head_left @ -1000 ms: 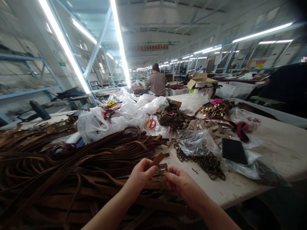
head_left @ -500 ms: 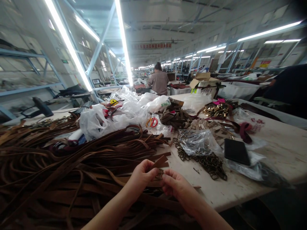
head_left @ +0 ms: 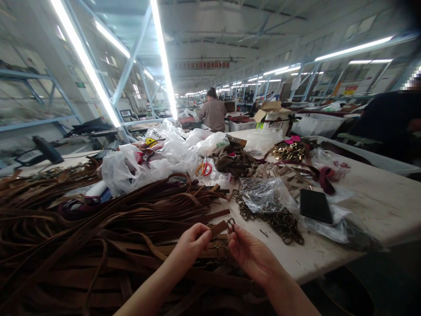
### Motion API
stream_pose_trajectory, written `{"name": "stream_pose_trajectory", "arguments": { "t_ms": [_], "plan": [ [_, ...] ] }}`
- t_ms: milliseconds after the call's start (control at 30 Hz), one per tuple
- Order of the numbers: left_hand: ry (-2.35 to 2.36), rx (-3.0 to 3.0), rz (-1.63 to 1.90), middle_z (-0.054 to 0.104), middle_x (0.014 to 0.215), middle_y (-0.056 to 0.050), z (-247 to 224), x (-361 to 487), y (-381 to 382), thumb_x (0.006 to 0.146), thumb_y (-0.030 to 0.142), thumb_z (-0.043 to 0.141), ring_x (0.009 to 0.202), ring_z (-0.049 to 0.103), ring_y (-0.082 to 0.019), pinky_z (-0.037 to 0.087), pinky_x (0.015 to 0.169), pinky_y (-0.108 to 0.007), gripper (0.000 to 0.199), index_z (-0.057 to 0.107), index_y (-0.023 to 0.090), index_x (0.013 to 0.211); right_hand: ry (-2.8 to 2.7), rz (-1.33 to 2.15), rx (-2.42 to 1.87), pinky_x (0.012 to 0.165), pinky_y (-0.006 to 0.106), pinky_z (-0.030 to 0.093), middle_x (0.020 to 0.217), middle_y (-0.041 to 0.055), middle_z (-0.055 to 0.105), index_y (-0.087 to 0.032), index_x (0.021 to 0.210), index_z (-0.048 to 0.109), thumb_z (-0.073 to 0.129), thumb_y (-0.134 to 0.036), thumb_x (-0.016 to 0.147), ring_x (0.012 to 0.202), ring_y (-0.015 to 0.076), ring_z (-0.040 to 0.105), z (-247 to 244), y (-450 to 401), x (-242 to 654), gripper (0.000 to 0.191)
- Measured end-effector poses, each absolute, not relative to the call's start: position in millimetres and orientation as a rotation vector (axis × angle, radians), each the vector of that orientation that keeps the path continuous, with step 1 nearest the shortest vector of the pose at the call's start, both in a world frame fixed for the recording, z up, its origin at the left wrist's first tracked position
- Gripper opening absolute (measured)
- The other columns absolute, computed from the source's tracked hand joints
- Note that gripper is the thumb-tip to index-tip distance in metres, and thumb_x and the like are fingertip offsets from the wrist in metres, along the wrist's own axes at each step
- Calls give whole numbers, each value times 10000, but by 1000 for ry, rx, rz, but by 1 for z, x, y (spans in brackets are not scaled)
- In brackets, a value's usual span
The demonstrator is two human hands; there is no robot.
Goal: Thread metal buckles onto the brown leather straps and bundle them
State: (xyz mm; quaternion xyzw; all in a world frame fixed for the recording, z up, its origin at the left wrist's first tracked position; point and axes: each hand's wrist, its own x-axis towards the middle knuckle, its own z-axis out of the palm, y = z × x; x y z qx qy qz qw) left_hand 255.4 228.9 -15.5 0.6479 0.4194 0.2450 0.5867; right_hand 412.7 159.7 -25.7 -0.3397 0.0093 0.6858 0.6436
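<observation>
Overhead tube lights point(head_left: 163, 61) run above your bench point(head_left: 371, 202), which carries a dark buckle pile point(head_left: 284, 224). Left of that pile, you have a brown strap point(head_left: 218, 228) pinched between the thumb and fingers of your left hand point(head_left: 194, 240). Your right hand point(head_left: 248, 250) pinches a metal buckle point(head_left: 231, 222) at its fingertips, the frame sticking upward. The strap's long axis slants up to the right, so its cut end points at the buckle just beside it; whether the two touch, you cannot tell from this view. Of your hands, the right is nearer the pile. Clear plastic point(head_left: 265, 193) lies over the pile's far side, and a flat black device point(head_left: 315, 205) sits to the pile's right. Left of the pile spreads a heap of long brown straps point(head_left: 131, 219); beyond the pile, to the left, lie scissors point(head_left: 205, 165), and farther beyond it, gold-coloured buckles point(head_left: 287, 151).
</observation>
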Motion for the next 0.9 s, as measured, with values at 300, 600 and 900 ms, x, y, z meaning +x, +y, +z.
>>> {"name": "stream_pose_trajectory", "arguments": {
  "t_ms": [300,600,900],
  "plan": [
    [846,1707,438,446,603,54,-12,247,235,764,352,493,558,385,-83,317,529,-192,204,545,156,782,210,1767,-647,526,132,508,631,9,627,-95,754,597,664,-108,695,538,55,588,-23,159,405,90],
    [790,1838,442,505,655,33,0,247,235,805,322,455,619,444,-97,366,586,-195,202,563,158,853,127,1805,-707,513,141,488,618,7,611,-95,761,591,648,-55,675,518,54,568,-31,159,392,110],
    [771,2010,795,536,820,-28,6,259,230,782,258,492,773,510,-143,411,705,-244,138,599,177,747,-264,1502,-889,550,155,432,666,-29,589,-144,757,569,713,-225,606,586,54,533,-34,178,376,224]
  ]
}}
